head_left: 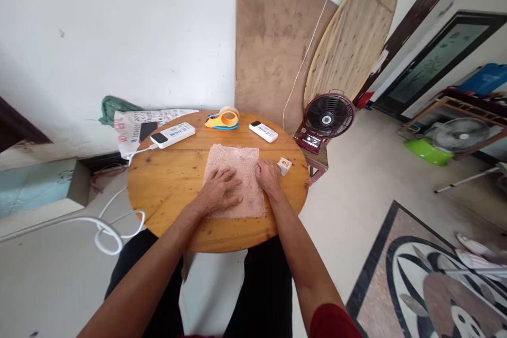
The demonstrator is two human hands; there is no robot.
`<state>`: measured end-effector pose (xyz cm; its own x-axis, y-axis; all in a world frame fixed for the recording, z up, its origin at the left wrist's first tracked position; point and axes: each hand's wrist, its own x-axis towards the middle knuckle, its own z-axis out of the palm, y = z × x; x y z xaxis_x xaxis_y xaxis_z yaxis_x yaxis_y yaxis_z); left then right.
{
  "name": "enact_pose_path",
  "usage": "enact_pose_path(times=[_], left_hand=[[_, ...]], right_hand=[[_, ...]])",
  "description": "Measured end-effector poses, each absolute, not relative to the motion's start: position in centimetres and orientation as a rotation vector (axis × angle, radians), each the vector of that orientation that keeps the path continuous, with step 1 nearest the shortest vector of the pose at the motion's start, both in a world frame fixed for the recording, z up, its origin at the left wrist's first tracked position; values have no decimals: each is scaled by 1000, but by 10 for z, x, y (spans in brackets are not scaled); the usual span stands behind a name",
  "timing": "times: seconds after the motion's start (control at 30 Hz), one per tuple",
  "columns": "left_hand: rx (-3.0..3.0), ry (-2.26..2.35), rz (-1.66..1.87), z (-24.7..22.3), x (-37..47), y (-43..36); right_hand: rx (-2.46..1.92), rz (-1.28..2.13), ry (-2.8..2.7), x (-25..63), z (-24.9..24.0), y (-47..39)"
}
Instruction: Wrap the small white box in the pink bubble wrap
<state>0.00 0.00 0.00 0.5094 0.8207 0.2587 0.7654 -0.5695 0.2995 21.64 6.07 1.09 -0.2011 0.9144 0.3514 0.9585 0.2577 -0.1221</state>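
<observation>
Lying flat, the bubble wrap (249,171) looks pinkish, translucent.

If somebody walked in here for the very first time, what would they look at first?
Probably the sheet of pinkish bubble wrap in the middle of the round wooden table, with the left hand spread flat on it and the right hand at its right edge. Next might come the bright orange and blue tape dispenser near the table's far edge, then the panda on the floor, at the bottom right.
</observation>
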Motion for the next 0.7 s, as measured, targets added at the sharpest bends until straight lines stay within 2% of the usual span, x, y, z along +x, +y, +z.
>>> enact_pose_path(times=[0.3, 0.43, 0.7], left_hand=[[2586, 1380, 581, -1, 0, 1], [2581, 1376, 564, -1, 0, 1], [2563, 1374, 569, 0, 0, 1]], right_hand=[[-1585, -293, -2023, 219, 22, 59], [-1688, -317, -1815, 241, 26, 62], [-1954, 38, -1656, 271, 21, 63]])
